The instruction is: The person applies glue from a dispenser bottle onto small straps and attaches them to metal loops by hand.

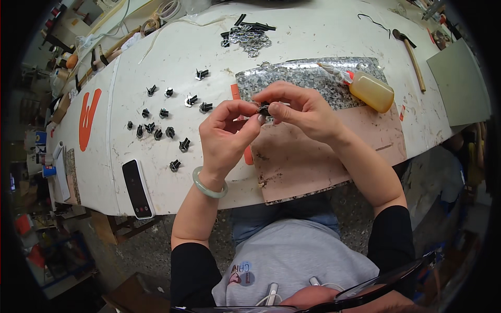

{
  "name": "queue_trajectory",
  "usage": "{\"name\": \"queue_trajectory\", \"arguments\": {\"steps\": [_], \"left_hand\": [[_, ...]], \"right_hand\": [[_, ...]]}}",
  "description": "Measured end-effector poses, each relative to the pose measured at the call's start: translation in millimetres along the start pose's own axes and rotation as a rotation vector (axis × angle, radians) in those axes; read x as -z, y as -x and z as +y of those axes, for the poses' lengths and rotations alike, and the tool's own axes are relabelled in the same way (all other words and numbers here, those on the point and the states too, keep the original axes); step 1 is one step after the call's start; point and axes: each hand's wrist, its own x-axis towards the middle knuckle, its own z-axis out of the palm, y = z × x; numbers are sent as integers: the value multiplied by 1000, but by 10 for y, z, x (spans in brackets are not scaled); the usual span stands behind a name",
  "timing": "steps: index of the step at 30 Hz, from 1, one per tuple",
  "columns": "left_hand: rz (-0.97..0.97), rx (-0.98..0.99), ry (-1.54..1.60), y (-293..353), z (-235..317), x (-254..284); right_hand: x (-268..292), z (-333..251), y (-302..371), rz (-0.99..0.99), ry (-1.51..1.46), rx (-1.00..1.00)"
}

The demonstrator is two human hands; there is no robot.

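Both hands meet above the speckled stone slab (pixel 292 78), pinching one small dark piece (pixel 264 109) between their fingertips. My left hand (pixel 227 128), with a pale bangle at the wrist, grips it from the left with thumb and forefinger. From the other side my right hand (pixel 305 112) closes thumb and fingers on the same piece. Fingers cover most of it, so its exact kind is hidden. Left of my hands, several small black pieces with silvery metal parts (pixel 184 145) lie scattered on the white table (pixel 209 172).
A pile of silvery metal rings and black strips (pixel 250 39) lies at the far side. On the slab, a bottle of yellowish liquid (pixel 371 91) rests on its side above a pinkish sheet (pixel 323 156). A hammer (pixel 412 60) lies right, a phone (pixel 136 189) near left.
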Motion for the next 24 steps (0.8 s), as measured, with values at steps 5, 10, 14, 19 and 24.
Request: {"name": "queue_trajectory", "arguments": {"steps": [5, 10, 14, 19, 24], "left_hand": [[-54, 75, 33, -40, 27, 22], [-61, 185, 154, -71, 27, 29], [-94, 259, 291, -85, 16, 46], [-96, 248, 277, -90, -17, 57], [-45, 206, 200, -80, -42, 48]], "right_hand": [[28, -21, 12, -45, -232, -213], [67, -9, 27, -44, -386, -300], [85, 22, 15, -66, -622, -407], [32, 57, 21, -46, -540, -353], [28, 77, 6, 67, -401, -318]]}}
